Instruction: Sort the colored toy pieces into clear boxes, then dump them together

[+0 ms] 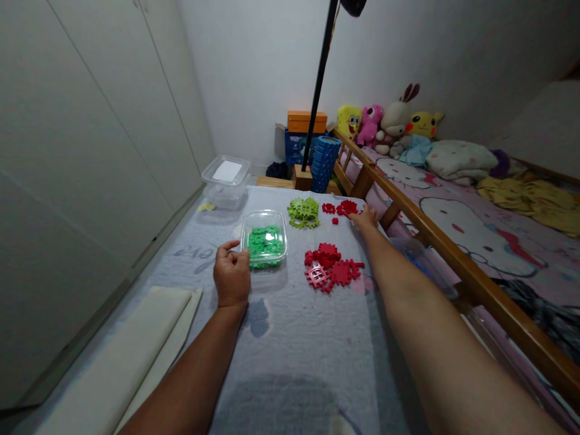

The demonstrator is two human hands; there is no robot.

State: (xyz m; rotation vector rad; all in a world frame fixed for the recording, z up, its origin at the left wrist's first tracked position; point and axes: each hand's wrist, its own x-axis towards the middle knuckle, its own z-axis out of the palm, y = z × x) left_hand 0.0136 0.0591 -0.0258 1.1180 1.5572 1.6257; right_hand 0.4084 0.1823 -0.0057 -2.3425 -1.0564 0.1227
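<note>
My left hand [232, 275], fingers curled, rests against the left side of a clear plastic container [264, 216]; whether anything is inside the curl is hidden. Green interlocking plastic pieces [265, 241] lie in that container. Far to the right, my right hand [366, 217] reaches to a small pile of red interlocking pieces [347, 207], its fingertips closed on a red piece at the pile's edge. A larger group of red pieces [328, 266] is spread nearer to me. Lime-green pieces [303, 212] are heaped between the container and the far red pile.
Another clear container [225, 181] stands at the table's back left. A folded cream board [136, 344] lies front left on the cloth-covered table [290, 350]. Along the right runs a wooden bed rail [421, 238]. Behind the table are a lamp pole [319, 84] and blue foam roller [325, 163].
</note>
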